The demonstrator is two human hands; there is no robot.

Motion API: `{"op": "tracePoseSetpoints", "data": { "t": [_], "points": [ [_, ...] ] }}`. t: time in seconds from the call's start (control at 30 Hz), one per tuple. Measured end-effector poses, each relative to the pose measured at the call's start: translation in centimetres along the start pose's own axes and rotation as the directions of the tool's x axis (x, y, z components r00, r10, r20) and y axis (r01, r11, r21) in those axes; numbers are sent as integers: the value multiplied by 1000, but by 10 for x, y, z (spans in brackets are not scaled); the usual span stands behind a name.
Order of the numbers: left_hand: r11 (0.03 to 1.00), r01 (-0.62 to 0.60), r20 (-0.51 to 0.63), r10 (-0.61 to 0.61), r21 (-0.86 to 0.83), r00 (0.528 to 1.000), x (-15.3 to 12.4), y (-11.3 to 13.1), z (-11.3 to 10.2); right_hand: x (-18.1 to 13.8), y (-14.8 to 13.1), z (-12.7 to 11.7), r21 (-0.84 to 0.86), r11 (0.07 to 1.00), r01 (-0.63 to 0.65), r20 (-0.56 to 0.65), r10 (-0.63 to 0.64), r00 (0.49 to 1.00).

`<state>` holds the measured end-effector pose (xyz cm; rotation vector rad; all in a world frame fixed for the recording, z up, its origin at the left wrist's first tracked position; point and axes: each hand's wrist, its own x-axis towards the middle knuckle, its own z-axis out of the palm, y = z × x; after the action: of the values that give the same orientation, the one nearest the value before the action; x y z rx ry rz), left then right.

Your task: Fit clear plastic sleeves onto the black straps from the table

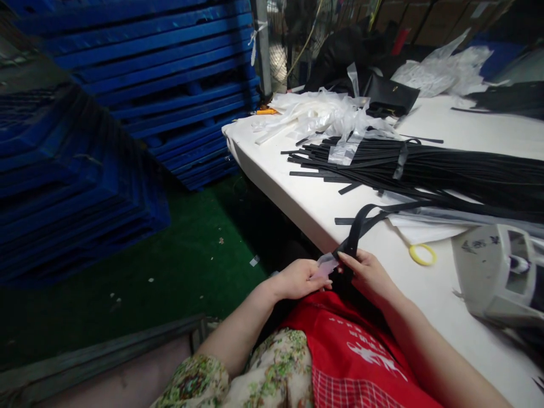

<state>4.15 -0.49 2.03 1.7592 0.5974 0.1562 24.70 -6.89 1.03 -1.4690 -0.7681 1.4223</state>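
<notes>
My left hand (302,279) is closed on a piece of clear plastic film (326,265) in front of my red apron. Right beside it, my right hand (366,274) pinches a black flat strap (360,228) near its end. The strap curves up from my fingers and runs back onto the white table. The film lies against the strap's end between my two hands; whether it is stuck to it I cannot tell. Beyond my hands lies a thick bundle of black strips (442,170), bound with a clear band (400,160).
Crumpled clear plastic (327,113) and an orange-handled tool (266,111) lie at the table's far corner. A black wallet (389,95) is behind. On the right are a yellow ring (423,255) and a grey-white device (488,266). Blue pallets (170,68) stand left on the green floor (204,243).
</notes>
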Motion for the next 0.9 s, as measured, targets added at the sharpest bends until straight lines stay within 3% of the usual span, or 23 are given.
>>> {"op": "tracePoseSetpoints", "data": {
  "t": [0.1, 0.2, 0.33, 0.47, 0.67, 0.8, 0.9],
  "points": [
    [1000, -3, -7, 3, -27, 1000, 4, -5, 0, -6, -4, -6, -244, 970, -3, 43, 14, 999],
    [999, 9, 17, -10, 38, 1000, 5, -15, -1, -16, -21, -20, -336, 940, 50, 46, -37, 998],
    [994, 12, 28, -15, 107, 999, 6, -24, 1, -30, -43, -39, -169, 948, 269, 16, -270, 963],
    [987, -41, 67, 31, 157, 997, 8, -24, 4, -34, -48, -36, 75, 896, 438, -33, -437, 899],
    [982, -59, 93, 43, 177, 995, 9, -18, 3, -36, -51, -16, 13, 919, 394, 19, -394, 919],
    [986, -52, 92, 37, 161, 995, 7, -14, 2, -38, -55, -14, -112, 933, 342, 7, -344, 939],
    [983, -50, 106, 31, 175, 994, 7, -12, 2, -39, -54, -16, -107, 948, 300, -10, -302, 953]
  ]
}}
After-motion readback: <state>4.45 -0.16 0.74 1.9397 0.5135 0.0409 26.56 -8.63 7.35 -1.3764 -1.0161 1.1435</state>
